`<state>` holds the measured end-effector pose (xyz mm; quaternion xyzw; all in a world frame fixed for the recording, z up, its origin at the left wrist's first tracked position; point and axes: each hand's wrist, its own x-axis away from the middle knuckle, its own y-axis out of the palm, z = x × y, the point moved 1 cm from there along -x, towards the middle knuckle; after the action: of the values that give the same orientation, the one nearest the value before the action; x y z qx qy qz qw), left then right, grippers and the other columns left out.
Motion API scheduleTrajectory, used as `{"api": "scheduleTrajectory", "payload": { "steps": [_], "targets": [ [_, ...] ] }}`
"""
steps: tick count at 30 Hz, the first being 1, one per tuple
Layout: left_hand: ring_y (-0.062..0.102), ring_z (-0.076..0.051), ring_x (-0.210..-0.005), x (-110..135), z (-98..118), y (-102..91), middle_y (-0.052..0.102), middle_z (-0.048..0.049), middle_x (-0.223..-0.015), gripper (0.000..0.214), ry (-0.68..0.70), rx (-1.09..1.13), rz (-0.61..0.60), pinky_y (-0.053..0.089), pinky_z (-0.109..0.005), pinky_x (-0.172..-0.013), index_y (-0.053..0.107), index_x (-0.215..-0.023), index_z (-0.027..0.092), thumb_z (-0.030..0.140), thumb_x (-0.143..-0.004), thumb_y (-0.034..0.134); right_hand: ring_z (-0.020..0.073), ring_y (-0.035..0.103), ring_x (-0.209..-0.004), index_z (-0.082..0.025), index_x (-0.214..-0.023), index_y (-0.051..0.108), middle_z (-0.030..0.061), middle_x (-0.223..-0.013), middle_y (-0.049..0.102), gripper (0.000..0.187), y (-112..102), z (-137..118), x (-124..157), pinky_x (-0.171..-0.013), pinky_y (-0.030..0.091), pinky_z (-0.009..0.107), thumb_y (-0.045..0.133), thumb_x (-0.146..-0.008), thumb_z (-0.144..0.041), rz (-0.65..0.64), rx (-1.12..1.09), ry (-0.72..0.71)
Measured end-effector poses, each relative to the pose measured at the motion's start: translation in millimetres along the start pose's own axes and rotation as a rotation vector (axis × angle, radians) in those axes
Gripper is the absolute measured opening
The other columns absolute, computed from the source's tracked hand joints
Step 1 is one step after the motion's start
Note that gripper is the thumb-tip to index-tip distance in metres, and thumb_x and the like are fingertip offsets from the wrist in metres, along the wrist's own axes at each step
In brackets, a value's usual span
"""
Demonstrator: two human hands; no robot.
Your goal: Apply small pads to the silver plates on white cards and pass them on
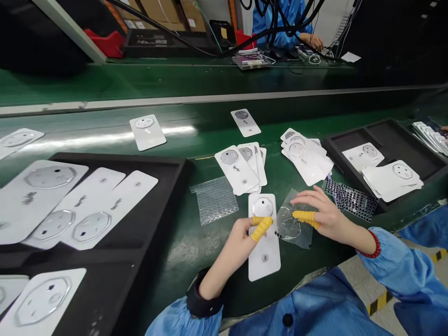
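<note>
No lettering can be read. Dark script-like marks (235,168) and small round emblems (244,181) are borne by the white cards (238,173), too small and blurred to be deciphered. Print on the labels (191,22) stuck to cardboard boxes (175,14) cannot be made out.

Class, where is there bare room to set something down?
The green surface is bare between the left black tray and the bubble wrap, and farther back between two lone white panels. It is crowded around the right hand: clear film, dotted sheet, stacked panels.
</note>
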<state>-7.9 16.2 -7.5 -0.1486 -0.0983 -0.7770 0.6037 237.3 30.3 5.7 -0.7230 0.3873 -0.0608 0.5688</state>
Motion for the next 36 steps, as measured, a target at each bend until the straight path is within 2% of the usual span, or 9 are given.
{"api": "scheduleTrajectory", "payload": {
  "steps": [4, 7, 10, 13, 15, 26, 32, 34, 36],
  "targets": [
    [0.061, -0.019, -0.065, 5.2, -1.6, 13.4, 0.075, -0.0078, -0.07, 0.022, -0.043, 0.07, -0.097, 0.044, -0.025, -0.06, 0.079, -0.067, 0.015, 0.037, -0.064, 0.077, 0.026, 0.045, -0.127, -0.018, -0.085, 0.063, 0.0074, -0.128, 0.057, 0.027, -10.9, 3.2, -15.5, -0.11, 0.023, 0.066, 0.047, -0.083, 0.003, -0.077, 0.044, -0.062],
    [0.055, -0.015, -0.056, 6.1, -6.7, 17.0, 0.073, -0.0062, -0.065, 0.025, -0.085, 0.142, -0.075, 0.04, -0.023, -0.051, 0.079, -0.066, 0.015, 0.04, -0.064, 0.078, 0.0259, 0.048, -0.125, -0.02, -0.098, 0.063, 0.0091, -0.125, 0.058, 0.02, -7.7, -3.6, -22.0, -0.109, 0.027, 0.065, 0.055, -0.087, -0.006, 0.036, 0.035, 0.004],
    [0.05, -0.012, -0.051, 6.4, -9.6, 18.4, 0.069, -0.0038, -0.06, 0.029, -0.124, 0.218, -0.03, 0.037, -0.02, -0.047, 0.077, -0.064, 0.014, 0.043, -0.064, 0.08, 0.0177, 0.06, -0.1, -0.019, -0.105, 0.061, 0.0075, -0.105, 0.064, 0.016, 4.3, -20.6, -23.0, -0.103, 0.042, 0.05, 0.059, -0.09, -0.015, 0.193, -0.156, 0.069],
    [0.051, -0.011, -0.054, 7.9, -9.2, 20.7, 0.07, -0.0032, -0.063, 0.031, -0.159, 0.295, -0.026, 0.038, -0.019, -0.049, 0.077, -0.064, 0.014, 0.043, -0.058, 0.085, 0.0137, 0.062, -0.087, -0.017, -0.103, 0.062, 0.0077, -0.097, 0.063, 0.013, 20.6, -35.8, -21.3, -0.081, 0.055, 0.03, 0.055, -0.092, -0.014, 0.18, -0.353, 0.107],
    [0.051, -0.01, -0.052, 9.4, -8.1, 22.5, 0.069, -0.0034, -0.062, 0.034, -0.188, 0.347, -0.033, 0.039, -0.019, -0.05, 0.076, -0.065, 0.014, 0.045, -0.056, 0.085, 0.0143, 0.062, -0.087, -0.016, -0.103, 0.062, 0.0088, -0.098, 0.063, 0.014, 28.2, -40.1, -20.0, -0.073, 0.055, 0.026, 0.053, -0.093, -0.013, 0.159, -0.39, 0.113],
    [0.056, -0.012, -0.052, 8.8, -13.5, 25.4, 0.069, -0.0054, -0.06, 0.036, -0.268, 0.449, 0.008, 0.044, -0.021, -0.054, 0.072, -0.062, 0.014, 0.05, -0.063, 0.075, 0.0201, 0.056, -0.093, -0.01, -0.095, 0.055, 0.0143, -0.102, 0.06, 0.022, 34.0, -41.4, -24.4, -0.083, 0.056, 0.037, 0.034, -0.093, -0.002, 0.053, -0.013, -0.088],
    [0.062, -0.02, -0.058, 6.2, -5.6, 10.4, 0.072, -0.0103, -0.066, 0.031, -0.211, 0.221, 0.081, 0.048, -0.029, -0.058, 0.072, -0.06, 0.011, 0.041, -0.057, 0.08, 0.0211, 0.055, -0.1, -0.012, -0.1, 0.05, 0.0155, -0.106, 0.057, 0.024, 43.1, -31.0, -15.3, -0.083, 0.056, 0.036, 0.038, -0.084, 0.0, -0.102, -0.254, 0.0],
    [0.066, -0.028, -0.082, 9.5, 0.1, -0.7, 0.075, -0.0121, -0.085, 0.031, -0.146, 0.12, 0.208, 0.05, -0.033, -0.076, 0.075, -0.075, 0.011, 0.034, -0.056, 0.082, 0.0184, 0.056, -0.097, -0.015, -0.099, 0.05, 0.0124, -0.104, 0.057, 0.021, 40.6, -23.8, -11.4, -0.083, 0.055, 0.034, 0.041, -0.085, -0.002, -0.16, -0.436, 0.123],
    [0.063, -0.031, -0.104, 15.9, 6.4, -9.7, 0.071, -0.0123, -0.113, 0.056, -0.014, 0.035, 0.389, 0.048, -0.035, -0.087, 0.067, -0.115, 0.013, 0.033, -0.064, 0.079, 0.0158, 0.058, -0.095, -0.017, -0.094, 0.053, 0.0099, -0.104, 0.057, 0.012, 34.2, -15.2, -9.0, -0.083, 0.054, 0.031, 0.046, -0.09, -0.008, -0.162, -0.649, 0.269]
  ]
}}
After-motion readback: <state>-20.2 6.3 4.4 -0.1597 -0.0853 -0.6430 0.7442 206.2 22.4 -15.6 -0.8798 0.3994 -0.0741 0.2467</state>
